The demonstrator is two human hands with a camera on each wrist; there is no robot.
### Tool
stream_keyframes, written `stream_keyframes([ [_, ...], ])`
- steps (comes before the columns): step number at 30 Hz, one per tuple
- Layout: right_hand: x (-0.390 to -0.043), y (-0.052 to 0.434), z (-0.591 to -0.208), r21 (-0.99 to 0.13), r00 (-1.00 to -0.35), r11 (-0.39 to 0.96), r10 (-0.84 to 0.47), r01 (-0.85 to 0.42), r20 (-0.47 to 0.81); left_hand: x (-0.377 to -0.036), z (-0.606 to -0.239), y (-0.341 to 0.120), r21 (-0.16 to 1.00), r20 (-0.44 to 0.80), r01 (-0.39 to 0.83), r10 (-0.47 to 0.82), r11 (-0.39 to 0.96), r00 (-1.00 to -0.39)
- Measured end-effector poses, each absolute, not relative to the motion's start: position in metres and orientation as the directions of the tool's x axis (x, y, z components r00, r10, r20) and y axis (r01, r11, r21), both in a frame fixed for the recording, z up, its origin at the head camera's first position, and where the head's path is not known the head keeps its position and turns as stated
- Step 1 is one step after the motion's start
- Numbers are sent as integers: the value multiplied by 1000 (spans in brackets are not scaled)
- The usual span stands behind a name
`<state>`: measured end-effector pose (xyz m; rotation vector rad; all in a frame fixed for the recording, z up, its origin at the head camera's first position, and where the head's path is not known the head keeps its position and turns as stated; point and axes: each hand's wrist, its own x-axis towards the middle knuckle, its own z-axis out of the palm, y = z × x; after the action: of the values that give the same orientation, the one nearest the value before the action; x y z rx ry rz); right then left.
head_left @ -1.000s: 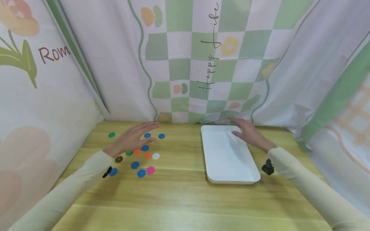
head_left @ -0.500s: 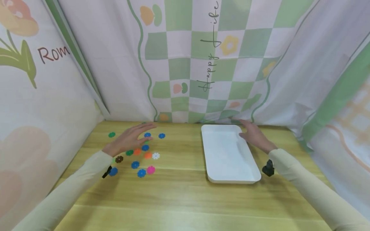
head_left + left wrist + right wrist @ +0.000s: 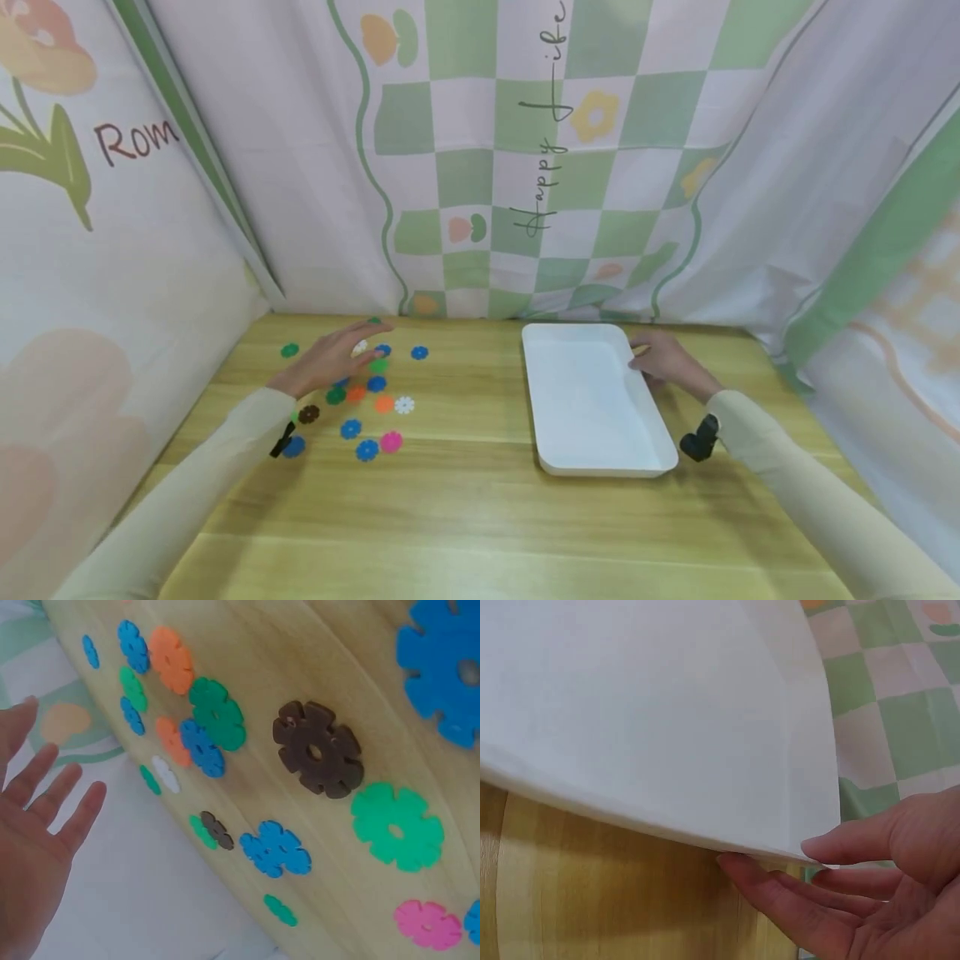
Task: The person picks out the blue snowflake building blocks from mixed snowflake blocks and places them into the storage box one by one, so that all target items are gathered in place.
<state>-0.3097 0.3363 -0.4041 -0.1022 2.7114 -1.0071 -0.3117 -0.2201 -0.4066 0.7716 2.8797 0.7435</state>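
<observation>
My right hand [image 3: 670, 360] pinches the far right rim of the white tray [image 3: 592, 400]. In the right wrist view, the thumb is on the rim and the fingers [image 3: 802, 904] lie along the outside wall. My left hand [image 3: 324, 363] hovers with loosely extended fingers above scattered, notched plastic snowflake discs and holds nothing. The left wrist view has a brown disc [image 3: 319, 750], a light green disc [image 3: 397, 827] and a dark green disc [image 3: 217, 714] on the table. Nearer the front lie a pink disc [image 3: 391, 442] and a blue disc [image 3: 367, 450].
The wooden table [image 3: 480, 517] ends at a patterned curtain [image 3: 517, 192] at the back. More cloth [image 3: 112, 275] hangs on the left. Black wrist cameras [image 3: 700, 438] sit on both sleeves. A white disc [image 3: 404, 405] lies toward the middle.
My right hand has moved from over the tray to its right side and taken hold of the rim. The left hand has drawn back slightly left, uncovering more discs.
</observation>
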Motion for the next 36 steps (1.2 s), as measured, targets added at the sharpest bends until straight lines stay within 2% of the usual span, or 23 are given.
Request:
stream_keyframes([
  [5,-308,345,-402,-742,-939,658,-158,130,-304,-321,-413,-220,484,22,414,462,771,-887],
  [10,-306,350,-400,-779,-924,601,-170,178,-342,-332,-419,-217,500,-2,393,455,771,-890],
  [21,-299,355,-406,-830,-936,533,-181,166,-303,-344,-427,-217,529,-67,343,441,776,-895],
  [27,-296,352,-408,-842,-930,495,-160,215,-332,-348,-430,-212,552,-101,307,427,776,-898],
  [36,-295,348,-408,-870,-922,426,-171,247,-346,-355,-435,-207,511,-63,304,387,804,-920],
])
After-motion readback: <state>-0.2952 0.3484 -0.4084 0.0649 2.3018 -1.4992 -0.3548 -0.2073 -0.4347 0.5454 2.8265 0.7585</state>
